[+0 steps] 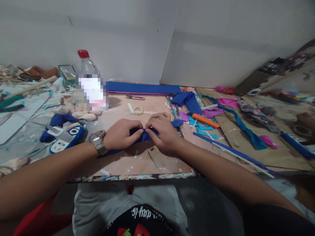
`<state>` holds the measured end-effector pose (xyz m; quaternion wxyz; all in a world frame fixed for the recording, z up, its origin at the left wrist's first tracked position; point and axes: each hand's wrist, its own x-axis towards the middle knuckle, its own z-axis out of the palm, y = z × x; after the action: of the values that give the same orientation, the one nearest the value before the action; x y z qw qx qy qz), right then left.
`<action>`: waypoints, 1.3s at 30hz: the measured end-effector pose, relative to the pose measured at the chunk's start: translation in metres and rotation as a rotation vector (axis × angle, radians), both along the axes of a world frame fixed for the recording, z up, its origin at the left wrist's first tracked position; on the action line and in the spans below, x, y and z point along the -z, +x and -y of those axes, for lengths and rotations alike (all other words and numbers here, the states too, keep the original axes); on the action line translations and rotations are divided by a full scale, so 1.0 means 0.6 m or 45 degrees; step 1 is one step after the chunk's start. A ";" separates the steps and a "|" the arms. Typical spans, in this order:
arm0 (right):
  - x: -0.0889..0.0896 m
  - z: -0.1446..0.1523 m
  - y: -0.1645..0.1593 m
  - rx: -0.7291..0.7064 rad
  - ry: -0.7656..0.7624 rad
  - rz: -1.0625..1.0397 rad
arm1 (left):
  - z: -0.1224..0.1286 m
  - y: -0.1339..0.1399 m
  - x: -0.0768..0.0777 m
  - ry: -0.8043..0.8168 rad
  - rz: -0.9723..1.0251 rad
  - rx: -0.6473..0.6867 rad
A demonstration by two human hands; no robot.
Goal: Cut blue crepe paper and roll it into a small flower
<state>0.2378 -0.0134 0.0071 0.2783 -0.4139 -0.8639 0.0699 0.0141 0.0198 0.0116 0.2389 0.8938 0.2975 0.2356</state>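
Both my hands meet over the middle of the work board, pinching a strip of blue fabric [145, 137]. My left hand [123, 132], below a metal wristwatch, has thumb and forefinger closed on it. My right hand [163, 132] grips the same strip just to the right, fingertips nearly touching the left ones. One end of the fabric [177, 123] sticks out past my right hand; another part shows under my left wrist. Most of the strip is hidden by my fingers. Behind my hands lie a roll of tape [138, 110] and small thread snips [135, 97].
A bottle with a red cap [83, 53] stands at the back left. Long blue strips [145, 88] lie along the wall. To the right are an orange utility knife [205, 120], fabric scraps [211, 112] and a thin blue strip [231, 151]. Green-handled pliers [11, 103] lie far left.
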 end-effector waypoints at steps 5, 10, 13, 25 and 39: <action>0.005 -0.004 0.002 0.008 -0.014 -0.036 | -0.006 -0.002 0.003 -0.095 0.037 -0.010; 0.009 -0.006 0.003 -0.008 0.000 -0.055 | -0.004 0.001 0.005 -0.122 0.034 0.016; 0.011 -0.007 0.004 0.015 0.016 -0.053 | -0.004 0.002 0.004 -0.177 0.017 0.027; 0.019 -0.011 0.004 -0.015 0.058 -0.056 | -0.016 0.003 0.005 -0.521 0.004 0.037; 0.007 -0.004 0.007 -0.116 0.211 -0.032 | -0.021 0.002 0.011 -0.921 0.200 0.049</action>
<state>0.2418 -0.0109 0.0031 0.3191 -0.3488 -0.8811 0.0159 0.0152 0.0326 0.0047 0.5659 0.7362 0.3255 0.1785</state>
